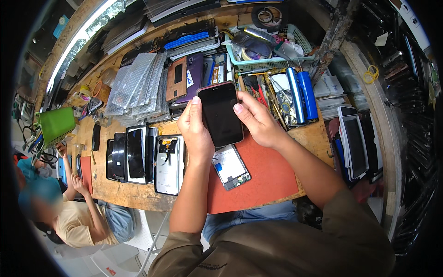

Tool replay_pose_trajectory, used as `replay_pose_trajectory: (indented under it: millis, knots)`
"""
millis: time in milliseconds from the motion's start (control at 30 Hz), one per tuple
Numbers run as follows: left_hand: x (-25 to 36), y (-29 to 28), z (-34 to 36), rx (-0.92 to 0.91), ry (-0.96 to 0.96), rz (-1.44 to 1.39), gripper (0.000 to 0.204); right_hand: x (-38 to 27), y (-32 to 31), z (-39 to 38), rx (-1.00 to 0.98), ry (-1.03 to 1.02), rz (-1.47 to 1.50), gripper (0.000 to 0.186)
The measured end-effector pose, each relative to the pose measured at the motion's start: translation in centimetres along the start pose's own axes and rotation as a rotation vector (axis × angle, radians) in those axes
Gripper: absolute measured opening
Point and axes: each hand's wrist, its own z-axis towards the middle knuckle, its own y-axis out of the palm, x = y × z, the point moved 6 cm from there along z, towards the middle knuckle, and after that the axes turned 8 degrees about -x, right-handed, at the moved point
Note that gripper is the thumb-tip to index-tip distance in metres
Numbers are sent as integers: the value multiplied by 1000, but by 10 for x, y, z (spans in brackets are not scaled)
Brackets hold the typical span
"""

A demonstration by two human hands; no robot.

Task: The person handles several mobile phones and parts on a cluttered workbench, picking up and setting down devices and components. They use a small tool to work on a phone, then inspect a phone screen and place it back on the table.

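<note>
We had both hands clamped on a dark-screened phone – our left hand curled round its left edge with the thumb on the rim, our right hand half open at the other side, its thumb near the upper right edge. The fingers behind the phone were hidden, as was its back. We held it above a red mat, partly over an opened phone whose upper end it covered. The mat lay on a worn wooden bench. To the left we saw a row of phones and screens; beyond, bubble-wrap sleeves in a pile. Farther right lay slim tools, beside two blue cylinders, and a pale green basket held a jumble we could not sort out. At the left sat a co-worker – head blurred, hands small and far off. Dark stacked items along the right wall faded into the black rim, too dim for us to tell apart.
</note>
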Motion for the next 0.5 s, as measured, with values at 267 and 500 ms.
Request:
replay_pose_trajectory:
  millis: [267, 500]
  knots:
    - [-2, -2, -1, -16, -30, 5, 31, -2, 1, -3, -27, -23, 16, 57]
    - [-3, -1, -2, 4, -47, -36, 34, -3, 1, -3, -45, -25, 3, 53]
